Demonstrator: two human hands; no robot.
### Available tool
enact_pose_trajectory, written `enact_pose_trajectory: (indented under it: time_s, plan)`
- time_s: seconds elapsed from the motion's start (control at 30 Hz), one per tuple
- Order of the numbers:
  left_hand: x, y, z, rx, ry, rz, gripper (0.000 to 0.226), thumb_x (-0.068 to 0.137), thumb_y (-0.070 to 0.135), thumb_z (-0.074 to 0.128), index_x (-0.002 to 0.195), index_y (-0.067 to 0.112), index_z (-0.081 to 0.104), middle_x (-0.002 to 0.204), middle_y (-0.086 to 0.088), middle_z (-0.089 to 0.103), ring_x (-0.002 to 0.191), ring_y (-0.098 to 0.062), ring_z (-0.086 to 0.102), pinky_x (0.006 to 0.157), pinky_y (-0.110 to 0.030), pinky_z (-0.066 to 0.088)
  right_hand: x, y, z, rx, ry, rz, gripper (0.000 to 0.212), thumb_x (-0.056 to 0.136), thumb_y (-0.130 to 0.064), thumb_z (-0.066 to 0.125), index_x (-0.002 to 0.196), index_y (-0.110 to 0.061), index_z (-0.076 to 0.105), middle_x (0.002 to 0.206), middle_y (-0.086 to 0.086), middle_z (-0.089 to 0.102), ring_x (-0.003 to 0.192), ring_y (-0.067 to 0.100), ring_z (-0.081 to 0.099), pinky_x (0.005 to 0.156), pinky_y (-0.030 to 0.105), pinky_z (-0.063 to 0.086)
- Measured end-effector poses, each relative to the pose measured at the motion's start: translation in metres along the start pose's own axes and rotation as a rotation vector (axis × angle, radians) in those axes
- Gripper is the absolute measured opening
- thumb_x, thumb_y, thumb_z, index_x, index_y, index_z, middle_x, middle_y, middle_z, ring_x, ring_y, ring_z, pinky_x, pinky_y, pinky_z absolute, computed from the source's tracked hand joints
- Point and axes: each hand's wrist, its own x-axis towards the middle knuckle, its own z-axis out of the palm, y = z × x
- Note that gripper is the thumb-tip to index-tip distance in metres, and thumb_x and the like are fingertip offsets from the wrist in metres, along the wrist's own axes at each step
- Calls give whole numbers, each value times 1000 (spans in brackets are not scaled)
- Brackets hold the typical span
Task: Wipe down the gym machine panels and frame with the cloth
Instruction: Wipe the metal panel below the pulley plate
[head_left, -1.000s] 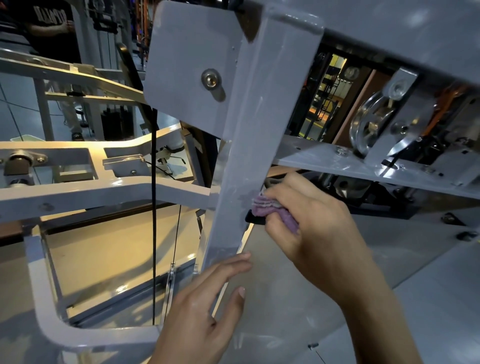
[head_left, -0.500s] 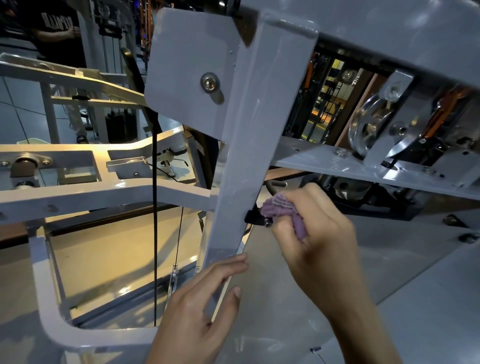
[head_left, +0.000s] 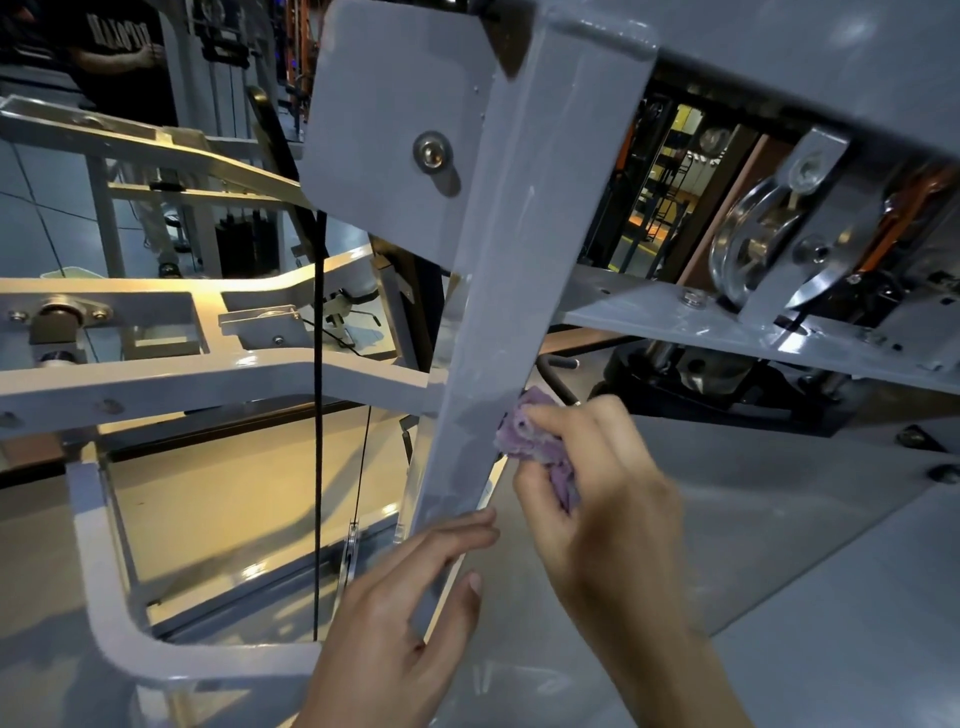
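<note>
Since half a second ago, the crumpled purple cloth (head_left: 537, 441) has been brought back against the right edge of the slanted grey metal frame post (head_left: 511, 291), where it is now pressed near the post's lower end, at about five o'clock from the round silver bolt (head_left: 431, 150). It is held bunched in the grip of the right hand (head_left: 597, 483), fingers curled round it. The left hand (head_left: 400, 618) is kept with fingers straight and spread, nothing held, its fingertips touching the post's bottom end at seven o'clock from the cloth. One cloth and two hands are seen. One thin black cable (head_left: 318, 415) hangs at nine o'clock, and one shiny metal pulley wheel (head_left: 748, 244) sits at two o'clock. White lettering on the dark shirt (head_left: 117, 26) of a bystander at eleven o'clock is too blurred to be read. Both wrists are cut off by the lower edge.
</note>
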Motion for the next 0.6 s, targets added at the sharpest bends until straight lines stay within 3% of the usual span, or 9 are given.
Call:
enact_pose_trajectory:
  time_s: [0.17, 0.33, 0.5, 0.6]
  plan:
    - [-4, 0, -5, -13, 18, 1, 31, 95, 21, 65, 121, 37, 69, 133, 28, 64, 124, 3, 60, 97, -14, 47, 8, -5, 2, -5, 79, 38, 25, 87, -19, 51, 103, -19, 71, 89, -7, 51, 63, 14, 45, 55, 27, 40]
    - [-6, -1, -10, -32, 24, 1, 26, 95, 20, 66, 114, 37, 69, 121, 22, 69, 113, -2, 66, 90, -21, 52, -11, -20, 26, 3, -95, -29, 22, 85, -26, 55, 101, -26, 70, 88, -8, 54, 66, 10, 51, 52, 25, 44]
    - [-10, -9, -17, -28, 34, -40, 26, 97, 38, 55, 117, 39, 71, 131, 26, 65, 121, 2, 63, 95, -21, 52, 1, -13, -2, 43, 86, 119, 27, 82, -27, 53, 103, -31, 69, 92, -11, 57, 67, 13, 54, 57, 27, 42]
    - [-10, -9, -17, -39, 36, -27, 26, 96, 35, 55, 116, 37, 71, 131, 26, 65, 121, 2, 63, 96, -21, 52, 1, -14, 6, 37, 41, 96, 29, 84, -24, 53, 106, -25, 71, 93, -10, 59, 66, 13, 53, 57, 28, 42]
